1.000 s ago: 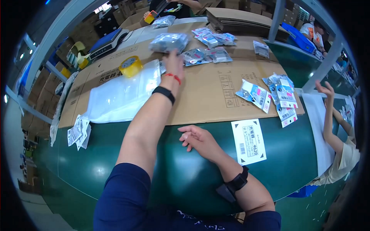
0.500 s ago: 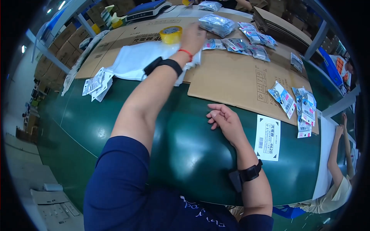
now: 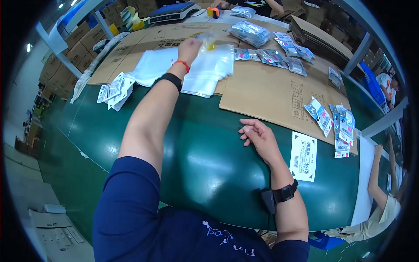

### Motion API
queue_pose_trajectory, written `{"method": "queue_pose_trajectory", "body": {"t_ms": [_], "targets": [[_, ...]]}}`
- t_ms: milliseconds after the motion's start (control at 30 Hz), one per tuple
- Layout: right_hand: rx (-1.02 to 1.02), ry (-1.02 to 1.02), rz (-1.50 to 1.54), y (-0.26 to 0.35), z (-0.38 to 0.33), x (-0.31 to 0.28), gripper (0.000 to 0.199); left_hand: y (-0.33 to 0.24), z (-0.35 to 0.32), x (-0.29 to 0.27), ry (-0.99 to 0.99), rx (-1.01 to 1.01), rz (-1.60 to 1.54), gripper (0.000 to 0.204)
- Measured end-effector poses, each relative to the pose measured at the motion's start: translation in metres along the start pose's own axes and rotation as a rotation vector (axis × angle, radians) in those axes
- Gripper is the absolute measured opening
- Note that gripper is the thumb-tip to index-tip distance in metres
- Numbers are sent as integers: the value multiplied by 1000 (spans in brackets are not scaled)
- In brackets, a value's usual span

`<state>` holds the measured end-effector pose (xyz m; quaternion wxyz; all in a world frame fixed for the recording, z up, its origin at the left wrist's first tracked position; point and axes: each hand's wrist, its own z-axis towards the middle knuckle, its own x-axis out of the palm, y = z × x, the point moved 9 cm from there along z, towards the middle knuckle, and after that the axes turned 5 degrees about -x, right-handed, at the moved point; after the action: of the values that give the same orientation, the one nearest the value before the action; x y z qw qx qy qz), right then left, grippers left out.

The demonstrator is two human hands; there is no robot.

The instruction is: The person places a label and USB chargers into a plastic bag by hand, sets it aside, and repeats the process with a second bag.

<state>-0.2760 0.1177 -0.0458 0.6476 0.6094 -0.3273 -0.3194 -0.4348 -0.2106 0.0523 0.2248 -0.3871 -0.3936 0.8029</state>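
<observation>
My left hand reaches far forward over a stack of clear plastic bags lying on flattened cardboard. Its fingers pinch one clear bag and lift it off the stack. A yellow tape roll shows blurred through that bag. My right hand rests on the green table, fingers loosely curled, holding nothing. A white printed label lies just to its right.
Small packaged items lie in groups: by the table's left, far middle and right. A scale stands at the back. Another person's arm leans in at the right edge; other hands work at the far end.
My view has swung left and down. My left hand left the far packets and tape roll and has taken hold of a clear bag. My right hand has stayed resting on the table.
</observation>
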Motion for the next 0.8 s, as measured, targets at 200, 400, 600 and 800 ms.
{"method": "queue_pose_trajectory", "body": {"t_ms": [200,400,600,800], "targets": [[0,47,-19,0,1,2,34,-62,-10,-8,79,-36,-199,29],[-118,-361,294,7,0,-34,46,-124,-159,40,422,350,113,35],[-427,-655,80,32,-19,-66,56,-124,-279,78,995,451,417,47],[-438,-692,-292,44,-26,-66,58,-96,-310,54,968,444,224,64]]}}
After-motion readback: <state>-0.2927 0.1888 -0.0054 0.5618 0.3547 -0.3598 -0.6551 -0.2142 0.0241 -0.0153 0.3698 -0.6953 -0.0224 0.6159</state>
